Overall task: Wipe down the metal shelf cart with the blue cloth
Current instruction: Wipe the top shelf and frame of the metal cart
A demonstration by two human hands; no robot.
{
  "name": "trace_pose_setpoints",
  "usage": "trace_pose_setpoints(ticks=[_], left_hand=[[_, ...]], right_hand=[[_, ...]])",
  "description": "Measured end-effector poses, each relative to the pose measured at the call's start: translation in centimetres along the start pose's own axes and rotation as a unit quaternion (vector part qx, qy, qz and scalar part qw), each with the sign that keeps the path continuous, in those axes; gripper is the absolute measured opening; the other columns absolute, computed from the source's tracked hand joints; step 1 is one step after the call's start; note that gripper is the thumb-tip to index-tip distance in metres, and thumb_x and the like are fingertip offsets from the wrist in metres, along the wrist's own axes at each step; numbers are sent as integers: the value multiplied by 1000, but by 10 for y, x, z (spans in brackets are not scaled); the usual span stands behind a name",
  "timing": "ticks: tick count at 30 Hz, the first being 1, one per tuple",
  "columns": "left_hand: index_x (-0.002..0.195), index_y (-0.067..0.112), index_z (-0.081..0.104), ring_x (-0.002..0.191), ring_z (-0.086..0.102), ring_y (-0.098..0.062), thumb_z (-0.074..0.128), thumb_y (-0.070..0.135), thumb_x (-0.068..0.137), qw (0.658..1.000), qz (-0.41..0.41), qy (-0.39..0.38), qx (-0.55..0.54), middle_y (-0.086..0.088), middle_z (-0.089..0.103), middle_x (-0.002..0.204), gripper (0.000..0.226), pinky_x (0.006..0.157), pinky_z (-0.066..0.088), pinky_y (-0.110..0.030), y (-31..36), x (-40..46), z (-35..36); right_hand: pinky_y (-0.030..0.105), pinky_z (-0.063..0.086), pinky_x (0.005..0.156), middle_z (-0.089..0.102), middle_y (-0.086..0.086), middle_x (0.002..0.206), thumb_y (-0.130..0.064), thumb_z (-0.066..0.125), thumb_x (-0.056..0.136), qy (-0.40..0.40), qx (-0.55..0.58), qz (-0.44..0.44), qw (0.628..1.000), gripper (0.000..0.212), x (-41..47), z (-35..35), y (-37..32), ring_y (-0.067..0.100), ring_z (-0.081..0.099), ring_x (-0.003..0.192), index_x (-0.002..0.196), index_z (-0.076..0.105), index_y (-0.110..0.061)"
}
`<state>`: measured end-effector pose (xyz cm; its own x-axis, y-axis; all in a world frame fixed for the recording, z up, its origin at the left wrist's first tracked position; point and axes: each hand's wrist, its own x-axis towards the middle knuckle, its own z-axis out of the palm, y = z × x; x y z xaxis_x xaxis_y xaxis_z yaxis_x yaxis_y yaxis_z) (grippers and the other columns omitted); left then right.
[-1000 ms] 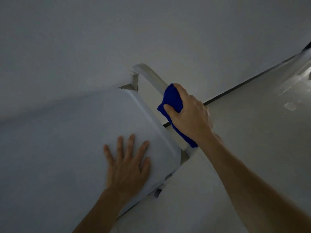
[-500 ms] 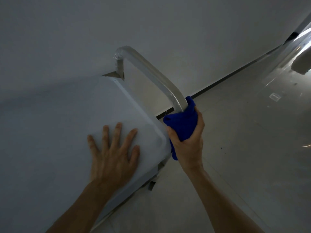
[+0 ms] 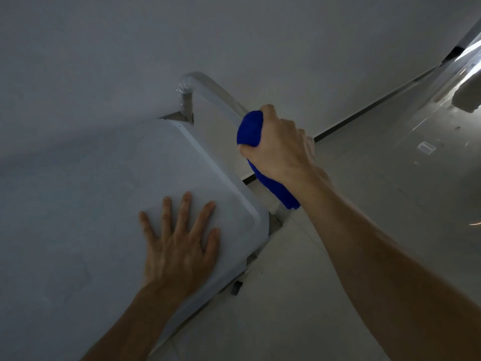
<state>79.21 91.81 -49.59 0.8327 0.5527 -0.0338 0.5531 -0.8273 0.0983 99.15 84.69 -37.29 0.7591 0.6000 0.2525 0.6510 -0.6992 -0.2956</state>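
The metal cart's flat grey top shelf (image 3: 104, 191) fills the left of the head view, and its rounded handle bar (image 3: 210, 92) arches off the far corner. My right hand (image 3: 281, 149) grips the blue cloth (image 3: 249, 128), which is wrapped around the middle of that bar; a tail of cloth hangs below my wrist. My left hand (image 3: 179, 243) rests flat on the shelf near its right corner, fingers spread and straight. The bar's near end is hidden behind my right hand and the cloth.
A plain wall (image 3: 234, 35) stands right behind the cart. Pale tiled floor (image 3: 364, 204) spreads to the right, with a dark baseboard line (image 3: 364, 110) along the wall. A caster (image 3: 236, 287) shows under the shelf's near corner. Bright reflections lie at the far right.
My right hand slid the cloth from the bar's near lower end back up toward its middle. My left hand stayed flat on the shelf.
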Motion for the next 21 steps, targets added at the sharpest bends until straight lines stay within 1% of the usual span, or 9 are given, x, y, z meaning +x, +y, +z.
trace_pose_setpoints(ticks=[2, 4, 9, 12, 14, 17, 18, 19, 21], left_hand=[[149, 47, -10, 148, -16, -30, -7, 64, 89, 1000, 0, -2, -1, 1, -9, 164, 62, 111, -10, -65, -2, 1, 1], [149, 47, -9, 148, -15, -30, -8, 65, 89, 1000, -2, 3, -5, 1, -7, 164, 63, 112, -11, -65, -3, 2, 2], [149, 49, -4, 149, -8, -30, -9, 67, 88, 1000, -10, 6, 4, 1, 1, 164, 63, 112, -12, -63, -3, 2, 3], [150, 48, -4, 149, -9, -30, -6, 66, 89, 1000, -7, 6, 4, 1, 0, 164, 63, 112, -11, -64, -3, 3, 3], [151, 47, -1, 149, -7, -31, -4, 65, 90, 1000, -5, 8, 0, 0, 1, 164, 63, 112, -8, -65, -3, 2, 1], [151, 45, 0, 149, -6, -32, -3, 64, 90, 1000, -2, 8, 5, -1, 1, 164, 63, 112, -6, -66, -2, -1, -1], [151, 45, 2, 149, -4, -33, -1, 63, 91, 1000, -1, 8, 5, -2, 3, 164, 63, 112, -5, -66, -1, -1, -2], [152, 44, 5, 149, -2, -33, 0, 63, 91, 1000, 0, 7, 6, -2, 6, 164, 63, 113, -4, -66, -1, -2, -3], [152, 44, 8, 149, 0, -33, 3, 62, 91, 1000, -1, 4, 7, -2, 8, 164, 63, 113, -3, -66, -1, -1, -3]], right_hand=[[36, 41, 71, 67, 8, 113, -51, 68, 85, -9, -5, 1, 1000, 67, 6, 0, -2, 32, 67, 96, 136, 41, -17], [35, 42, 74, 68, 5, 113, -50, 67, 85, 15, 29, -4, 999, 67, -1, 1, 2, 29, 67, 97, 138, 41, -19], [39, 50, 92, 63, -5, 129, -47, 68, 85, 90, 139, -7, 986, 69, -32, 9, 13, 16, 62, 110, 145, 40, -27], [32, 51, 91, 59, -6, 135, -47, 71, 85, 122, 193, 17, 973, 75, -50, 18, 22, 12, 60, 112, 148, 37, -26], [35, 57, 89, 56, -5, 139, -45, 74, 84, 146, 238, 35, 959, 78, -65, 28, 29, 12, 61, 113, 149, 35, -25], [34, 61, 81, 57, -1, 135, -31, 82, 79, 181, 311, 59, 931, 84, -91, 51, 40, 5, 63, 104, 148, 34, -22], [33, 61, 80, 55, 1, 135, -24, 84, 78, 190, 333, 65, 921, 85, -99, 60, 43, 4, 62, 104, 147, 34, -24], [33, 61, 82, 54, 2, 136, -21, 85, 77, 193, 358, 77, 910, 87, -106, 67, 45, 6, 61, 108, 145, 32, -33], [28, 60, 85, 51, 2, 139, -22, 86, 76, 187, 408, 104, 888, 93, -114, 74, 43, 10, 59, 115, 135, 26, -59]])
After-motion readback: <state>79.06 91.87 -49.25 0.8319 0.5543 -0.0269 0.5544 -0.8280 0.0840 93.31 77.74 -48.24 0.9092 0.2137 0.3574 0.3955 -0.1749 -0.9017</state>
